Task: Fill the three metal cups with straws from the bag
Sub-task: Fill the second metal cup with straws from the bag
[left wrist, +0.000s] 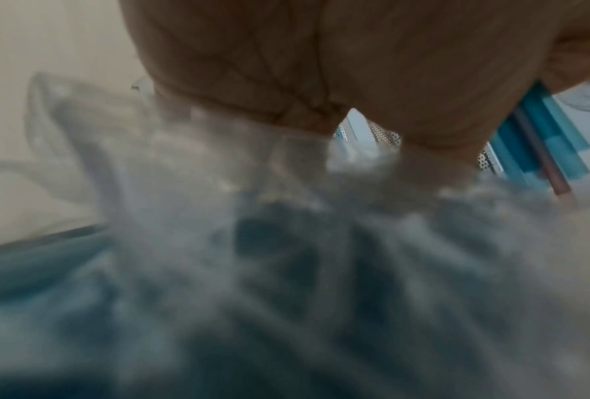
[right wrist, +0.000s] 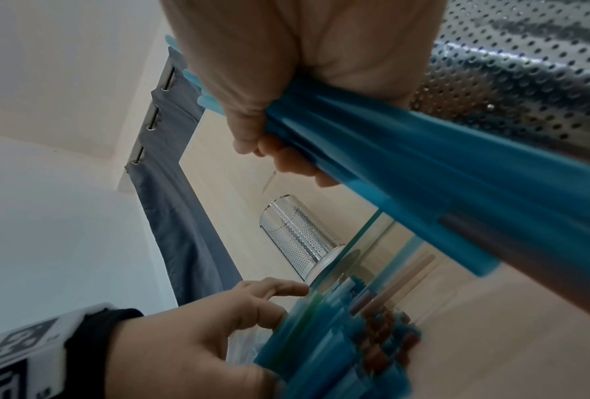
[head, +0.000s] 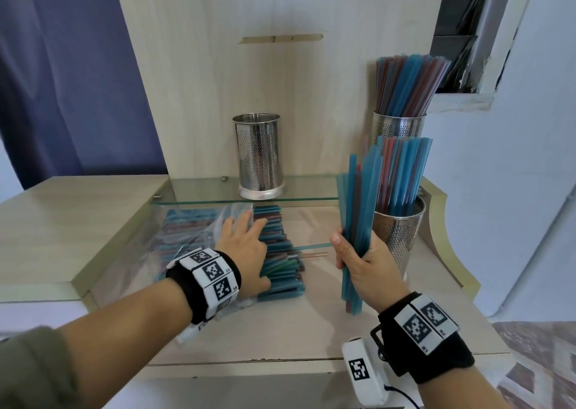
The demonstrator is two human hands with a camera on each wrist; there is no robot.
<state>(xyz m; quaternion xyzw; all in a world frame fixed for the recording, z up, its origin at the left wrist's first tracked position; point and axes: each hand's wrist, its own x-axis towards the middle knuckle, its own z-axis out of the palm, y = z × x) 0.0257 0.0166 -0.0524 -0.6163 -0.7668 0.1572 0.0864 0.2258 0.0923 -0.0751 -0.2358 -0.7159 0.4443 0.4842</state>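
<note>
An empty perforated metal cup (head: 260, 153) (right wrist: 296, 234) stands on the glass shelf (head: 199, 192). At the back right a second cup (head: 399, 128) is packed with blue and red straws. Nearer, a third cup (head: 400, 231) (right wrist: 525, 67) holds straws too. A clear bag (head: 193, 231) (left wrist: 252, 243) lies on the table with a pile of straws (head: 280, 259) (right wrist: 355, 337) spilling from its mouth. My left hand (head: 243, 246) (right wrist: 201, 337) rests spread on that pile. My right hand (head: 358, 262) (right wrist: 286, 67) grips a bundle of blue straws (head: 358, 206) (right wrist: 423, 167) upright beside the third cup.
Two loose straws (head: 311, 249) poke out of the pile toward my right hand. A wooden back panel (head: 280, 81) rises behind the shelf. A raised ledge (head: 78, 215) borders the table on the left, and a blue curtain (head: 62, 65) hangs beyond it.
</note>
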